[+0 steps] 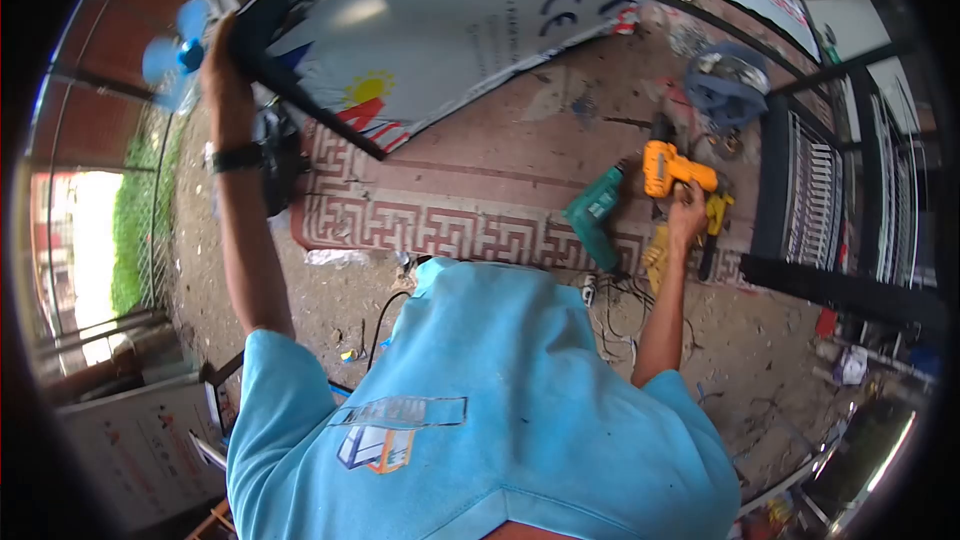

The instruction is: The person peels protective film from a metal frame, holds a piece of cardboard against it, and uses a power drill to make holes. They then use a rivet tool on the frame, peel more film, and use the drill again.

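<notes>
With my right hand [687,217] I grip the handle of an orange cordless drill [672,168], its chuck pointing up and away from me. My left hand [222,45] is closed on the dark-edged corner of a large grey panel [440,30], which is tilted up at the far side. Torn protective film with printed marks hangs along the panel's lower edge. A green corded drill [596,217] lies on the patterned mat [450,225], left of my right hand. Just right of that hand is a yellow-and-black tool [713,230].
A blue-grey bag or basin [728,90] sits beyond the orange drill. Black metal frames [815,190] stand at the right. A blue fan [185,58] is beside my left hand. Cables [625,310] and scraps litter the floor near me.
</notes>
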Tool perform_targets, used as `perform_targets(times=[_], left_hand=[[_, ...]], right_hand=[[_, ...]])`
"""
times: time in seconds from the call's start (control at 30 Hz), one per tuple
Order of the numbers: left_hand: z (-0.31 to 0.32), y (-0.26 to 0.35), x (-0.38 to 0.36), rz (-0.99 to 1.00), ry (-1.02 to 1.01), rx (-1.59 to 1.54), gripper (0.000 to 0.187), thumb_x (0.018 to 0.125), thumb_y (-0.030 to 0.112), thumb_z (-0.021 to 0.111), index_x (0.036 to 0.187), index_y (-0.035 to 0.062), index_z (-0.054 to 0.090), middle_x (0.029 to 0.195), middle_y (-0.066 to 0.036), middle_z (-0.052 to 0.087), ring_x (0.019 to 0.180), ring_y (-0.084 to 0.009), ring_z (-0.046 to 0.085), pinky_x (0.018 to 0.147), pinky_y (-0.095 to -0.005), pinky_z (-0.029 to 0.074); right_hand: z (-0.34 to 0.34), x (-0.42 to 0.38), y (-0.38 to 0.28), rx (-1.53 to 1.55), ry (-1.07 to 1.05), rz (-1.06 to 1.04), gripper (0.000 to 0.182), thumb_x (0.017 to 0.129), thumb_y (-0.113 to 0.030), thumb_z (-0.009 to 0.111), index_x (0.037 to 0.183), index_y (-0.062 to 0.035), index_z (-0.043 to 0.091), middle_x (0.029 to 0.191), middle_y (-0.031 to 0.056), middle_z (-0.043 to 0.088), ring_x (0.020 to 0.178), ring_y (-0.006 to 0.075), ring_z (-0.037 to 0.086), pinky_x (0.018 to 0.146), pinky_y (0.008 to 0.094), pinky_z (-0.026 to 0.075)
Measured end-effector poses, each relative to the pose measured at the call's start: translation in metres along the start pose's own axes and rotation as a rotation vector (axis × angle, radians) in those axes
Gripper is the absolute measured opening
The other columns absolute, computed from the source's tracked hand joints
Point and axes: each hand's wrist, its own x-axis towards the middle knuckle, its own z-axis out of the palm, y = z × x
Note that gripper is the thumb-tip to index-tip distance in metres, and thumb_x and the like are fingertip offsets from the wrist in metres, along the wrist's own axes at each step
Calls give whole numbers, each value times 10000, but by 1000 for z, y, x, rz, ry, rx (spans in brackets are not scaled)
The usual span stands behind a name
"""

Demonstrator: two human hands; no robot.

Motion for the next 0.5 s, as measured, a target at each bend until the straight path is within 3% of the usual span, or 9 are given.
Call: perform_targets(times=[0.03,0.1,0.17,0.2,0.27,0.4,0.5], left_hand=[[0,7,-2,-162,-4,-144,354,940,245,506,1211,26,566,1104,-69,623,934,-132,592,833,-256,461],[-11,-2,-2,78,-203,73,364,946,227,492,1249,28,530,1143,-77,599,1015,-147,565,891,-276,445],[-33,-19,0,293,-216,392,369,951,205,477,1278,34,499,1161,-79,580,1045,-169,552,910,-294,436],[-24,-9,-9,299,-214,385,369,951,205,477,1278,34,499,1161,-79,580,1045,-169,552,910,-294,436],[1,16,-21,-30,4,116,367,955,215,471,1276,41,500,1134,-72,585,1038,-175,552,907,-296,434],[-2,15,-19,-53,-48,77,455,940,376,476,1221,23,540,1092,-89,622,1043,-190,564,912,-301,416],[-3,-3,-24,-140,-111,28,474,945,385,462,1240,20,519,1144,-100,599,1073,-199,550,937,-320,396]], right_hand=[[1,4,24,46,25,43,377,823,-212,666,1140,-19,595,981,182,665,904,298,644,779,375,486],[-9,3,29,-90,169,52,408,822,-193,657,1178,-13,571,1062,199,627,986,345,596,835,410,455],[-23,3,34,-93,104,113,410,824,-176,647,1193,-19,561,1122,207,608,1029,353,585,862,412,444],[-27,2,39,-89,110,111,399,827,-166,641,1188,-15,563,1123,209,609,1027,354,587,856,413,448],[-28,1,51,-60,132,79,389,830,-157,636,1183,-10,565,1124,211,609,1025,355,590,849,413,452],[-18,11,58,-22,61,129,357,845,-123,595,1182,-9,562,1096,202,623,1017,378,584,851,421,456],[-23,4,36,-28,-8,200,315,867,-108,561,1172,-34,574,1101,193,624,1022,355,592,835,412,466]])
